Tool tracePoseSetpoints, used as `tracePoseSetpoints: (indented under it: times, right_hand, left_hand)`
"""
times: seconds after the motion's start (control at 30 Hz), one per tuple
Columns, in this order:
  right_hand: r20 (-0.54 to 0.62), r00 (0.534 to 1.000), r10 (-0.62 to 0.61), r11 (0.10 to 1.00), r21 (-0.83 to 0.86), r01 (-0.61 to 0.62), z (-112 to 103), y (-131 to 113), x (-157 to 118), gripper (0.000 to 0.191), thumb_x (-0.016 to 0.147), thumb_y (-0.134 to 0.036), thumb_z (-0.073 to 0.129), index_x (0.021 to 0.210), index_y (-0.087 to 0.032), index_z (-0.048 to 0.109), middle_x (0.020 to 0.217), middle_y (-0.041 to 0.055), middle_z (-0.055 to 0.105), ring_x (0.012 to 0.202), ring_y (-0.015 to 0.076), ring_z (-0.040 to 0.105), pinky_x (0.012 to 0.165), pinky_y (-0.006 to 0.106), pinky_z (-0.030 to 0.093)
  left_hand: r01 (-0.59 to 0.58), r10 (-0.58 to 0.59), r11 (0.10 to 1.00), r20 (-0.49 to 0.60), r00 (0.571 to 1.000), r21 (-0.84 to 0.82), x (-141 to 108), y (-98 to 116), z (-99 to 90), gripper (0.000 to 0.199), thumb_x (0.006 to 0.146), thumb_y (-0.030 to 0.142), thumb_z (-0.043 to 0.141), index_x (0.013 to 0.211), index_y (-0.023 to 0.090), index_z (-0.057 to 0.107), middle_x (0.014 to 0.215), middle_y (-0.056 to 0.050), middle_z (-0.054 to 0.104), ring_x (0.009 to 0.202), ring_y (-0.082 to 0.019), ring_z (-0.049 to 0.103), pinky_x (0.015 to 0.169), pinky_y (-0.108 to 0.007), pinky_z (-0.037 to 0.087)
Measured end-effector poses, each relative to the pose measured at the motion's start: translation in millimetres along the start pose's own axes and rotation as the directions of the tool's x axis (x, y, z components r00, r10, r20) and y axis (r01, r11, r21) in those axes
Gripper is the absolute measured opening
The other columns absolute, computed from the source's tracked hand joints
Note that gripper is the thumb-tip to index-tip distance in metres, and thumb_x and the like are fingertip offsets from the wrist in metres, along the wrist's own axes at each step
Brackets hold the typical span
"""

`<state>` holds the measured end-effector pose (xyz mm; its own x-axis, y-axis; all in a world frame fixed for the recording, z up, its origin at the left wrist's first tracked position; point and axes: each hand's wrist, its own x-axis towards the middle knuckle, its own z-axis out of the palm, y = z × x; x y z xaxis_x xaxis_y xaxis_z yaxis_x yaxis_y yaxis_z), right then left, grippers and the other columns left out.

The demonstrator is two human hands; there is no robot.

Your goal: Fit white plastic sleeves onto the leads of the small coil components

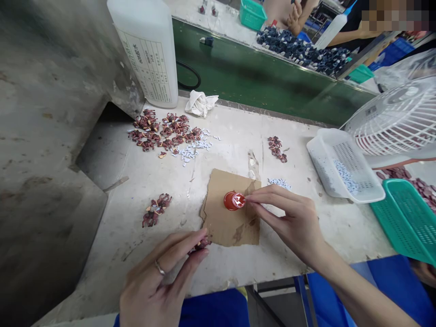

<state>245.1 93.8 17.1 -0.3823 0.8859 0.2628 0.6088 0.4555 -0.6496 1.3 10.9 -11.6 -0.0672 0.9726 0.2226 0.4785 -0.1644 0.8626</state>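
Between thumb and fingers, my left hand (pixel 166 272) pinches a small dark red figure (pixel 200 244) by the lower left edge of a piece of cardboard (pixel 218 227). My right hand (pixel 293 218) has its fingertips together at the rim of a small red cup (pixel 230 201) on the cardboard; a tiny pale piece seems to be at the fingertips, too small to make out clearly. Dark red figures (pixel 177 129) lie in a group at the back left beside small pale blue pieces (pixel 190 152). A couple more figures (pixel 156 210) lie left of the cardboard.
A large white bottle (pixel 150 59) and crumpled tissue (pixel 200 103) stand at the back left. To the right are a white basket (pixel 323 168), a green basket (pixel 398 222) and a fan (pixel 402 118). Across a green divider (pixel 245 77), other people's hands show near dark blue parts (pixel 299 52).
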Motion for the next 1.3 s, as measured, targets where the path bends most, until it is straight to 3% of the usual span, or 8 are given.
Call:
tracePoseSetpoints:
  times: [0.13,0.23,0.4,0.63,0.97,1.13,1.23,1.3]
  right_hand:
    - [-0.011,1.000,0.009,1.000,0.008,-0.009,-0.3,2.7,-1.2,0.022,0.097,-0.012,0.065,0.108,-0.027,0.076,0.103,0.0045,0.078,0.091,0.0202,0.073,0.077,0.036,0.062]
    - [-0.039,0.999,0.031,0.998,0.057,-0.029,-0.5,-1.4,-2.5,0.023,0.094,-0.009,0.067,0.106,-0.027,0.076,0.101,0.0033,0.078,0.091,0.0195,0.073,0.078,0.035,0.061]
    - [-0.030,0.996,0.083,0.951,0.302,-0.070,5.3,-27.0,-9.5,0.026,0.091,-0.005,0.069,0.103,-0.026,0.078,0.096,0.0015,0.079,0.091,0.0173,0.074,0.079,0.032,0.061]
    - [0.058,0.992,0.113,0.829,0.544,-0.126,20.9,-50.1,-20.3,0.026,0.089,-0.002,0.070,0.104,-0.021,0.079,0.098,0.0047,0.079,0.092,0.0165,0.075,0.082,0.029,0.064]
    - [0.099,0.990,0.101,0.817,0.559,-0.140,23.1,-46.4,-23.7,0.030,0.091,-0.002,0.070,0.110,-0.024,0.078,0.101,0.0027,0.078,0.094,0.0132,0.075,0.086,0.026,0.064]
    - [0.078,0.993,0.085,0.855,0.506,-0.113,25.3,-50.2,-21.8,0.029,0.091,-0.002,0.069,0.110,-0.022,0.078,0.099,0.0037,0.078,0.091,0.0126,0.076,0.079,0.020,0.064]
    - [-0.001,1.000,0.009,0.909,0.417,-0.008,26.2,-51.7,-22.5,0.025,0.092,0.000,0.066,0.109,-0.014,0.077,0.100,0.0085,0.077,0.091,0.0132,0.076,0.079,0.019,0.064]
    - [-0.024,0.992,-0.121,0.951,0.283,0.123,24.4,-50.6,-24.6,0.024,0.094,0.001,0.062,0.112,-0.007,0.074,0.105,0.0142,0.076,0.101,0.0156,0.075,0.088,0.022,0.064]
  left_hand:
    - [-0.027,0.027,1.000,0.005,1.000,0.013,1.2,3.8,2.3,0.030,0.096,0.021,0.064,0.121,0.036,0.066,0.110,0.012,0.073,0.094,0.001,0.072,0.094,-0.001,0.052]
    - [-0.008,0.008,1.000,-0.025,1.000,0.021,0.4,5.2,4.1,0.026,0.091,0.023,0.071,0.115,0.033,0.067,0.104,0.013,0.074,0.088,0.000,0.072,0.091,-0.003,0.054]
    - [-0.151,0.155,0.978,0.015,0.988,-0.147,0.5,9.4,10.1,0.032,0.088,0.002,0.066,0.112,0.024,0.065,0.105,0.008,0.073,0.098,-0.003,0.070,0.089,-0.012,0.059]
    - [-0.191,0.198,0.974,0.040,0.979,-0.124,4.3,10.9,11.8,0.030,0.088,0.003,0.067,0.112,0.021,0.065,0.103,0.007,0.073,0.096,-0.003,0.070,0.089,-0.011,0.058]
    - [-0.256,0.259,0.954,0.002,0.966,-0.155,11.0,12.5,12.0,0.027,0.086,-0.002,0.067,0.106,0.015,0.067,0.100,0.004,0.074,0.095,-0.003,0.070,0.090,-0.011,0.058]
    - [-0.263,0.265,0.956,0.004,0.964,-0.132,8.9,12.1,11.4,0.026,0.086,-0.002,0.068,0.105,0.016,0.068,0.099,0.004,0.074,0.094,-0.002,0.070,0.089,-0.009,0.057]
    - [-0.221,0.220,0.967,-0.022,0.975,-0.123,7.6,10.6,12.6,0.026,0.086,0.000,0.068,0.105,0.019,0.068,0.100,0.007,0.073,0.090,0.000,0.070,0.091,-0.006,0.056]
    - [-0.172,0.173,0.975,-0.005,0.985,-0.142,7.4,10.3,13.2,0.024,0.088,0.006,0.068,0.104,0.023,0.068,0.101,0.010,0.074,0.089,0.001,0.071,0.090,-0.005,0.056]
